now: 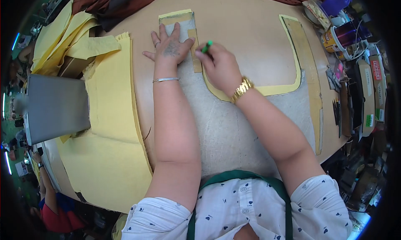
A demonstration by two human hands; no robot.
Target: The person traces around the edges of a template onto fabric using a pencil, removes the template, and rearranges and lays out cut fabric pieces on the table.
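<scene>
In the head view, I am resting my left hand (171, 48) flat, fingers spread, on a narrow arm of the grey pattern board (225, 123). Just to its right, my right hand (219, 69) is pinching a green-tipped pen (206, 47), mostly hidden by my fingers. The board is lying beneath both hands, a yellow edge (271, 90) showing along its inner curve. Left of my left hand, yellow sheets (109, 102) are lying stacked.

From here, the right hand (220, 69) covers part of the green pen (207, 47); can't make out its tip. Left hand (170, 48) and forearms hide parts of the grey template (227, 127). Brown cloth (121, 4) runs off the top. Co-worker (58, 215): blurry, partly lost in the dark rim. Green label (369, 120): print too small.
</scene>
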